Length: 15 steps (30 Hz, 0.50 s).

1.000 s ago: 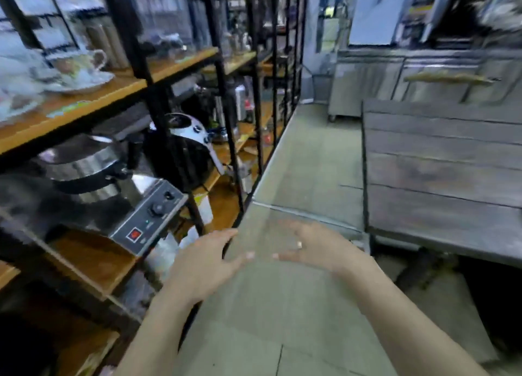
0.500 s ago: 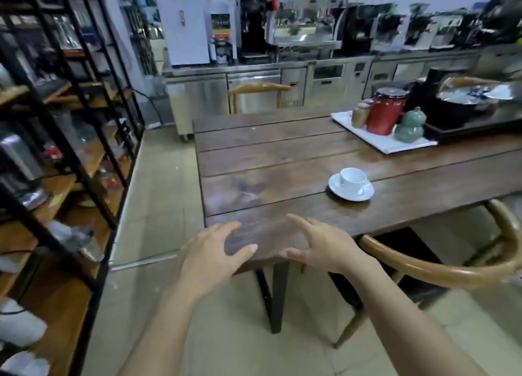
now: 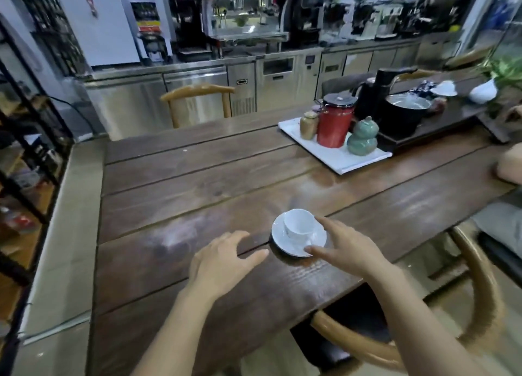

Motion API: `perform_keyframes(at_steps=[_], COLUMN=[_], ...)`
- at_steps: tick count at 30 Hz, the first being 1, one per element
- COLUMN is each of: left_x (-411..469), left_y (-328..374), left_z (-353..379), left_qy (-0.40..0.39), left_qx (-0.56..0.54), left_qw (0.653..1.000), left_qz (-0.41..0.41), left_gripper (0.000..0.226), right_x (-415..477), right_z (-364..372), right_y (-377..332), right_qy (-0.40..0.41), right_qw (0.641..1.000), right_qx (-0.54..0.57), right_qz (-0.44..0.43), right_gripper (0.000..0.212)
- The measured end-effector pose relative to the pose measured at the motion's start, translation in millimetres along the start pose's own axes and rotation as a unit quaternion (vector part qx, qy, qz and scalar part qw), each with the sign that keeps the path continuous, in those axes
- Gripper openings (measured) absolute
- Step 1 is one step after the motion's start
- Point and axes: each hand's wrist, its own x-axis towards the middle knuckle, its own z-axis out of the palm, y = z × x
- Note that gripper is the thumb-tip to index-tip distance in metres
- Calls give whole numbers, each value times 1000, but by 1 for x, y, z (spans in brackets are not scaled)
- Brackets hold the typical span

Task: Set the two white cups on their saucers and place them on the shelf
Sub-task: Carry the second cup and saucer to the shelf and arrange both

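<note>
1. Premises: café or coffee-bar work area.
2. Evidence: espresso machine [image 3: 248, 17] and grinders on a stainless counter [image 3: 197, 73]; wooden table [image 3: 197, 183]; stocked metal shelving [image 3: 25, 138].

text: none legible | machine [image 3: 149, 29] front: coloured label (too blurred to read) | cabinets: no readable marks

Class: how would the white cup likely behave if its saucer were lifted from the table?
The white cup stands loose on the saucer, so it may slide if tilted. Both look glazed, probably slippery and breakable. It seems light.
</note>
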Motion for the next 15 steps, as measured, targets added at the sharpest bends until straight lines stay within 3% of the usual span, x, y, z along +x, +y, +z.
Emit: perform_keyframes(at_steps=[3,7,10,12,15], left_x=[42,94,118,129,138], left_y=[13,26,36,43,44], left_z=[27,73,96,106,118], left_qy=[-6,-39,-100,-112,-90], left_qx=[-25,-179,-355,-431,-480], left_qw=[998,973,902,849,807], left_qz=[-49,-140,-226,-285,-331], left_gripper=[66,69,89,91,54], right_x=[42,90,113,121,128], right_z=[10,30,45,53,62], right_y=[37,73,88,94,94], right_qy=[-5,-32,-79,-110,-151], right_qw=[1000,982,952,937,909], right_qx=[26,172,278,315,372], right_qz=[13,66,96,106,113], right_gripper=[72,79,70,54,25])
